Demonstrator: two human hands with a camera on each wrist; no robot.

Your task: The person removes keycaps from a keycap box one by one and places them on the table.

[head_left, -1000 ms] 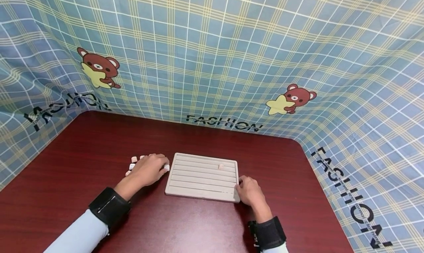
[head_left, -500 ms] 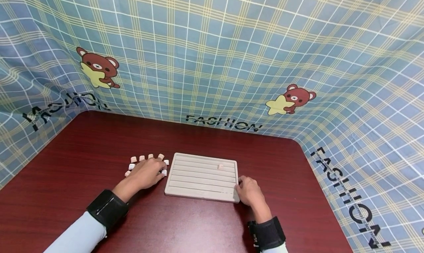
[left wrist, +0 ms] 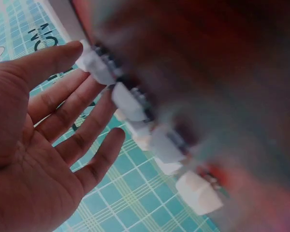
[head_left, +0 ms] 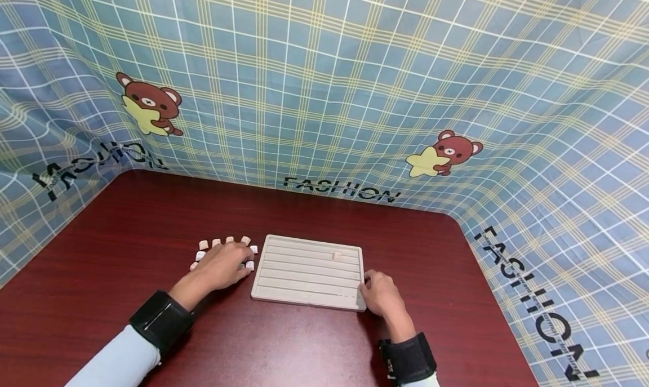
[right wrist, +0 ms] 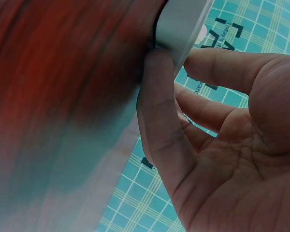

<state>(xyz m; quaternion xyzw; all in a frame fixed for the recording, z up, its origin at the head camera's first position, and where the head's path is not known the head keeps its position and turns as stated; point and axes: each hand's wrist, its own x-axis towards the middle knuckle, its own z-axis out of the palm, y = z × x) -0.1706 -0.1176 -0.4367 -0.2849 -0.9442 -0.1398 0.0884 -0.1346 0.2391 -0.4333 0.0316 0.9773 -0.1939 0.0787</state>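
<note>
A beige grooved board lies flat on the dark red table, and a single small white tile sits in one of its upper grooves. Several small white tiles lie in a loose cluster on the table just left of the board. My left hand rests over them. In the left wrist view the left hand has straight fingers, with fingertips touching the tiles. My right hand is at the board's near right corner. The right wrist view shows the right hand pinching the board's edge between thumb and fingers.
A blue plaid cloth with bears and "FASHION" lettering walls in the table at the back and on both sides. Bare table surface stretches left of the tiles and in front of the board. Black wrist straps sit on both forearms.
My left hand has drawn back slightly towards me, uncovering the far row of tiles. The right hand and the board have stayed put.
</note>
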